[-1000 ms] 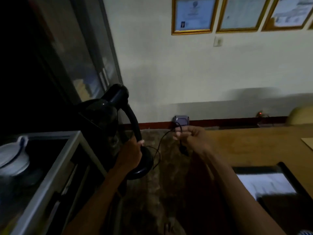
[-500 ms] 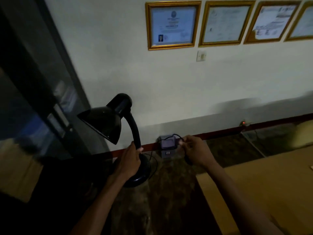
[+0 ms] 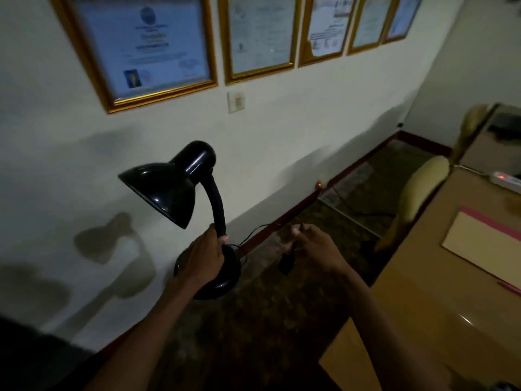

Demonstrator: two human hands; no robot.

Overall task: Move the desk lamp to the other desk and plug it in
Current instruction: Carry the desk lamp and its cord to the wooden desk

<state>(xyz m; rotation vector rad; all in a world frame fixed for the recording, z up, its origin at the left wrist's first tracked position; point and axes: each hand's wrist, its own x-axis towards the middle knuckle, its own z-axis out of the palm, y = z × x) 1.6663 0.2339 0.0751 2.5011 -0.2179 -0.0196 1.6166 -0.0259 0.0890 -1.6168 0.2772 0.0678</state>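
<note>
Left hand [image 3: 203, 258] grips desk lamp [image 3: 180, 193] neck; right hand [image 3: 313, 246] pinches cord [image 3: 255, 230].

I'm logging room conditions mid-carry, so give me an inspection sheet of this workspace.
Surface: wooden desk at right, not reached yet.
Job's things: black desk lamp carried upright in the air, unlit.
Clutter: tan folder, pink pen.
Grips: left hand around lamp neck; right hand holds the cord.
Cables: lamp cord; plug hangs loose; white power strip, red light on.
Surroundings: framed certificates, wall switch, chair.
</note>
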